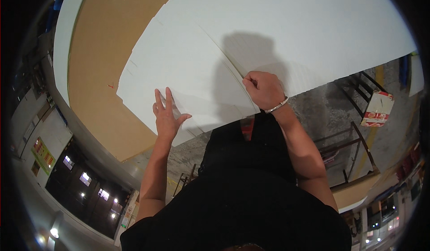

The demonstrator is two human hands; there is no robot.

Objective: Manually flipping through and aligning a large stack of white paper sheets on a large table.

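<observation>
A large white corrugated sheet [313, 23] lies in front of me. A straight slit or fold line [224, 54] runs across it toward my body. My left hand [165, 118] rests on the sheet's near left part, fingers stretched and spread, holding nothing. My right hand [265, 90], with a bracelet [277, 105] at the wrist, is closed in a fist right beside the near end of that line. Whatever its fingers grip, the sheet's edge or something small, is hidden by the hand. A shadow falls on the sheet around it.
Under the sheet's left side lies a brown board [101, 67] with a small red mark. At the right stand a dark metal frame [358, 146] and a stool [378, 108] with a red and white top. Grey floor with yellow lines shows beyond.
</observation>
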